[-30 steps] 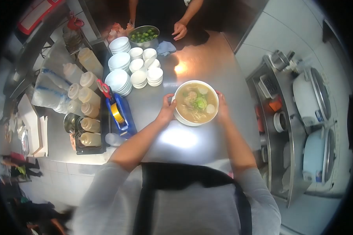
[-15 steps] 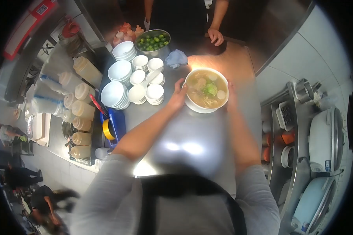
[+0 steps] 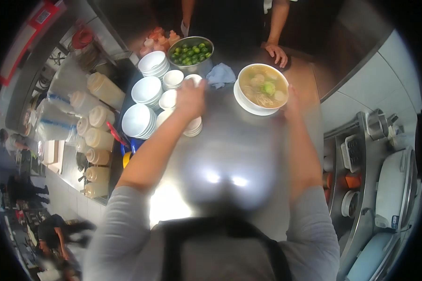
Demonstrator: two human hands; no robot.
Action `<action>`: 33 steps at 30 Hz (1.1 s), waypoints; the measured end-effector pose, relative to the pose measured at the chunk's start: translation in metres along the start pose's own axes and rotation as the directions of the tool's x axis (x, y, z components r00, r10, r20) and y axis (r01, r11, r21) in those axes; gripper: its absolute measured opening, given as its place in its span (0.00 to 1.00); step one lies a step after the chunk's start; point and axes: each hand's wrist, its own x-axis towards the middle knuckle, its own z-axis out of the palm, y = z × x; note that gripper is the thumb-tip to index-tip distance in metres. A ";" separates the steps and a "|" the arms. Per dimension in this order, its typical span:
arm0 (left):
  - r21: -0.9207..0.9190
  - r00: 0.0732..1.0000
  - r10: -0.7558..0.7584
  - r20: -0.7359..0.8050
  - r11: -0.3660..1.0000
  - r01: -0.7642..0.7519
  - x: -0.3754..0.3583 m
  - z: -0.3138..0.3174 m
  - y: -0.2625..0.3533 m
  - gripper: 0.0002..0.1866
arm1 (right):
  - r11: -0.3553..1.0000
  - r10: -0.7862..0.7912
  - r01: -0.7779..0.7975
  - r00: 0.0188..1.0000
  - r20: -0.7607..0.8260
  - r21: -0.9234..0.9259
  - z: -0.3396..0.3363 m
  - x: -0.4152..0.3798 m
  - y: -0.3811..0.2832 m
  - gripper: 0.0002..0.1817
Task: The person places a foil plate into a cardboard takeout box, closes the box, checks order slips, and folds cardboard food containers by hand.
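A white bowl of soup with noodles, pale round pieces and a green vegetable stands on a white plate. My right hand grips the right side of the bowl, its fingers partly hidden. To the left, my left hand is over the stacked small white bowls, back of the hand upward. Its fingers are blurred and partly hidden, so whether they hold anything does not show. The white spoon that lay across these bowls is out of sight under or behind that hand.
Larger white bowls are stacked at the left. Behind stand a metal pot of green limes and a crumpled blue cloth. Across the counter, a person's hand rests near the edge. Squeeze bottles line the left side.
My left hand has let go of the soup bowl and moved left over the small bowls. The soup bowl appears farther forward and right, with my right hand still at it.
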 end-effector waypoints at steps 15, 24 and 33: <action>0.080 0.955 0.179 -0.237 0.983 -0.164 -0.008 0.002 -0.035 0.22 | 0.731 -0.567 0.542 0.821 0.073 -0.416 0.001 -0.133 -0.050 0.23; -0.016 0.589 0.619 -0.520 0.682 -0.731 -0.108 -0.074 0.121 0.26 | 0.925 -0.117 -0.025 0.931 0.345 0.380 0.015 -0.295 -0.102 0.15; -0.173 0.554 0.784 -0.281 0.527 -0.832 -0.184 0.030 0.261 0.35 | 0.710 -0.699 0.641 0.693 -0.178 -0.290 -0.279 -0.204 -0.248 0.13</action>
